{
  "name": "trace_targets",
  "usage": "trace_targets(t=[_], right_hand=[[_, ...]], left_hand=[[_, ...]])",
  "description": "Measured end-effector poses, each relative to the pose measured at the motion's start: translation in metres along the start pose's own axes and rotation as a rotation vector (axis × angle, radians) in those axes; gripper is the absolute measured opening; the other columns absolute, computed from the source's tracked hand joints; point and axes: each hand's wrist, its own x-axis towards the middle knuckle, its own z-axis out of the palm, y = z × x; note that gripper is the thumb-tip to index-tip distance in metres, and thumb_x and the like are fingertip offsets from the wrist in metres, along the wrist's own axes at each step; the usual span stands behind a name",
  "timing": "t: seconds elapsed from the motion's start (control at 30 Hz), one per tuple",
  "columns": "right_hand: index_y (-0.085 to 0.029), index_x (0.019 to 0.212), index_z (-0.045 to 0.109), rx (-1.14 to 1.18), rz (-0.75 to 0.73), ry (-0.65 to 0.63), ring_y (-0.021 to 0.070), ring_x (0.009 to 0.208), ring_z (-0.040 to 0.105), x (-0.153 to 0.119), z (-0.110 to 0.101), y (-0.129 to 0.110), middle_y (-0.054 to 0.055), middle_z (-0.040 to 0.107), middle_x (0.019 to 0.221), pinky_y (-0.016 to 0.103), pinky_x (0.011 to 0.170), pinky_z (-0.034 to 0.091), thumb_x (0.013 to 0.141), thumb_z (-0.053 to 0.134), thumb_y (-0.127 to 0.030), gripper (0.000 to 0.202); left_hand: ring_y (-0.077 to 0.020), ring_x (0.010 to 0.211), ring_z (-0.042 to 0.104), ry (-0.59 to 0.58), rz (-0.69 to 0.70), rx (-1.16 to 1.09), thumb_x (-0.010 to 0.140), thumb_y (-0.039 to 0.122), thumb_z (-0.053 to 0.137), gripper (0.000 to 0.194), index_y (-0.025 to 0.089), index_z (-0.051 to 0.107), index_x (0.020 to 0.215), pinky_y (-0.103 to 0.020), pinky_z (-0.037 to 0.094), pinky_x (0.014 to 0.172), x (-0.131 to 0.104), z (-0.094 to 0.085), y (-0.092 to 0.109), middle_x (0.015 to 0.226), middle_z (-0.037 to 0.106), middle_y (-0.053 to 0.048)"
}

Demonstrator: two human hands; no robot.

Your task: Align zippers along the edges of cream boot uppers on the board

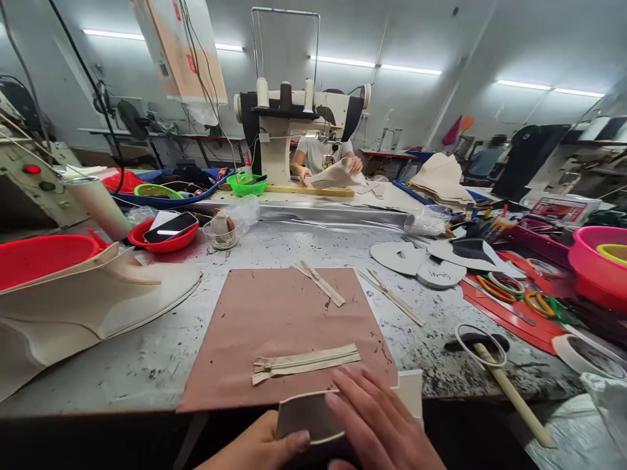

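Note:
At the table's front edge, my left hand (267,444) grips a cream leather-like panel (309,418), its thumb over the lower edge. My right hand (375,418) lies over the panel's right part with fingers stretched out. A pale flap (411,391) shows to the right of that hand; whether it belongs to the panel I cannot tell. Just beyond the fingers, a cream zipper (308,361) lies across the brown mat (264,313). A second zipper (321,284) rests near the mat's far edge, and a third zipper (394,297) sits on the table to its right.
Sewn cream pieces (98,294) spread at left beside a red basin (44,258). A phone (174,226) rests in a red bowl (147,240). To the right are a hammer (514,388), scissors (509,300) and white pattern pieces (401,258). Opposite, a person works at a sewing machine (274,143).

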Motion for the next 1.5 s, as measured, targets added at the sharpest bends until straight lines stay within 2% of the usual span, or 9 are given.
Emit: trace_targets(t=[0.1, 0.17, 0.27, 0.37, 0.43, 0.57, 0.7, 1.07, 1.5], right_hand=[[-0.018, 0.091, 0.062, 0.158, 0.150, -0.445, 0.0165, 0.068, 0.059, 0.051, 0.019, -0.007, 0.006, 0.068, 0.083, 0.024, 0.058, 0.043, 0.089, 0.043, -0.032, 0.024], [-0.017, 0.080, 0.061, 0.356, 0.299, -0.689, 0.0130, 0.061, 0.054, 0.066, 0.033, -0.003, 0.003, 0.066, 0.074, 0.021, 0.052, 0.037, 0.090, 0.039, -0.034, 0.029], [-0.016, 0.079, 0.060, 0.617, 0.428, -0.843, 0.0111, 0.062, 0.050, 0.070, 0.047, 0.007, 0.002, 0.063, 0.075, 0.019, 0.053, 0.034, 0.089, 0.038, -0.037, 0.033], [-0.015, 0.079, 0.059, 0.734, 0.481, -0.933, 0.0106, 0.064, 0.048, 0.077, 0.051, 0.012, 0.001, 0.062, 0.076, 0.019, 0.054, 0.033, 0.088, 0.039, -0.037, 0.031], [-0.017, 0.079, 0.060, 0.628, 0.465, -0.930, 0.0113, 0.063, 0.049, 0.088, 0.048, 0.014, 0.001, 0.062, 0.075, 0.020, 0.053, 0.031, 0.086, 0.042, -0.037, 0.028], [-0.018, 0.077, 0.060, 0.299, 0.343, -0.823, 0.0138, 0.065, 0.053, 0.108, 0.047, 0.023, 0.002, 0.063, 0.076, 0.023, 0.054, 0.028, 0.085, 0.045, -0.030, 0.021], [-0.019, 0.078, 0.058, 0.243, 0.283, -0.809, 0.0134, 0.067, 0.056, 0.107, 0.059, 0.028, 0.000, 0.063, 0.079, 0.023, 0.056, 0.030, 0.087, 0.046, -0.027, 0.017], [-0.021, 0.078, 0.054, 0.059, 0.304, -0.823, 0.0135, 0.061, 0.059, 0.093, 0.070, 0.017, -0.001, 0.062, 0.079, 0.025, 0.050, 0.028, 0.090, 0.042, -0.025, 0.017], [-0.021, 0.076, 0.052, -0.010, 0.233, -0.763, 0.0133, 0.055, 0.058, 0.089, 0.076, 0.014, -0.001, 0.060, 0.077, 0.027, 0.047, 0.026, 0.089, 0.044, -0.024, 0.015]], left_hand=[[-0.0178, 0.072, 0.055, -0.051, 0.019, 0.055, 0.077, 0.072, 0.033, 0.065, 0.015, 0.065, 0.083, -0.028, 0.048, 0.071, -0.008, 0.000, -0.004, 0.075, 0.060, -0.003], [-0.0153, 0.067, 0.056, 0.105, 0.083, 0.207, 0.087, 0.059, 0.027, 0.056, 0.017, 0.063, 0.085, -0.024, 0.048, 0.064, -0.018, -0.006, -0.016, 0.075, 0.061, -0.002], [-0.0149, 0.077, 0.060, 0.481, 0.440, 0.707, 0.091, 0.028, 0.037, 0.024, 0.021, 0.059, 0.097, -0.023, 0.049, 0.068, -0.029, -0.018, -0.029, 0.091, 0.066, -0.005], [-0.0143, 0.064, 0.057, 0.437, 0.817, 1.144, 0.087, 0.012, 0.040, 0.021, 0.016, 0.060, 0.094, -0.025, 0.046, 0.058, -0.031, -0.029, -0.027, 0.080, 0.067, -0.006], [-0.0145, 0.063, 0.055, 0.431, 0.840, 1.212, 0.088, 0.010, 0.038, 0.023, 0.011, 0.060, 0.094, -0.026, 0.044, 0.056, -0.028, -0.034, -0.022, 0.076, 0.066, -0.007], [-0.0160, 0.081, 0.059, 0.546, 0.737, 1.190, 0.089, 0.009, 0.038, 0.024, 0.011, 0.061, 0.094, -0.029, 0.043, 0.069, -0.018, -0.039, -0.029, 0.085, 0.066, -0.009], [-0.0133, 0.084, 0.060, 0.645, 0.730, 1.187, 0.091, 0.011, 0.035, 0.028, 0.014, 0.063, 0.088, -0.029, 0.037, 0.071, -0.014, -0.042, -0.045, 0.085, 0.068, -0.005], [-0.0178, 0.094, 0.061, 0.564, 0.690, 1.303, 0.086, 0.008, 0.045, 0.021, 0.012, 0.065, 0.093, -0.033, 0.033, 0.071, -0.022, -0.049, -0.048, 0.098, 0.070, -0.007], [-0.0149, 0.089, 0.059, 0.586, 0.615, 1.297, 0.091, 0.012, 0.033, 0.031, 0.016, 0.064, 0.091, -0.031, 0.032, 0.076, -0.018, -0.049, -0.044, 0.096, 0.070, -0.004]])
